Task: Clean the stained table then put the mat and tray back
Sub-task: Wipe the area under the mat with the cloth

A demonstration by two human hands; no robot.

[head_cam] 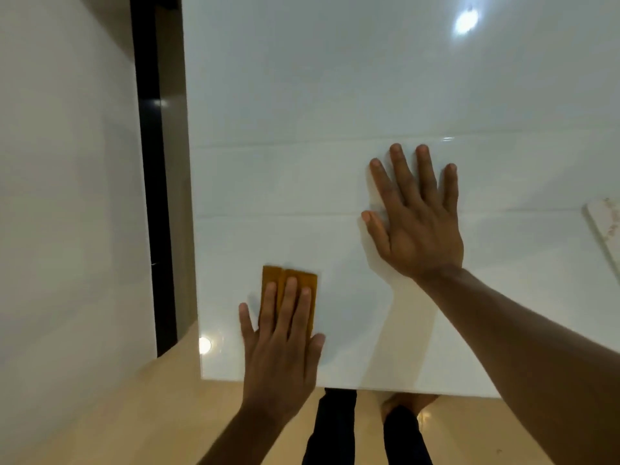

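Observation:
A glossy white table (335, 95) fills most of the view. My left hand (281, 347) lies flat on a folded orange-brown cloth (310, 280) near the table's front left corner, fingers pressing it onto the surface. My right hand (416, 216) rests flat on the table to the right and farther in, fingers spread, holding nothing. No stain stands out on the shiny surface. At the right edge a pale marbled thing (605, 226), perhaps the tray or mat, is only partly in frame.
A white wall (67, 196) stands to the left, with a dark narrow gap (152, 162) between it and the table. Light wooden floor (134, 414) shows below the table's front edge, with my dark trouser legs (335, 431) against it.

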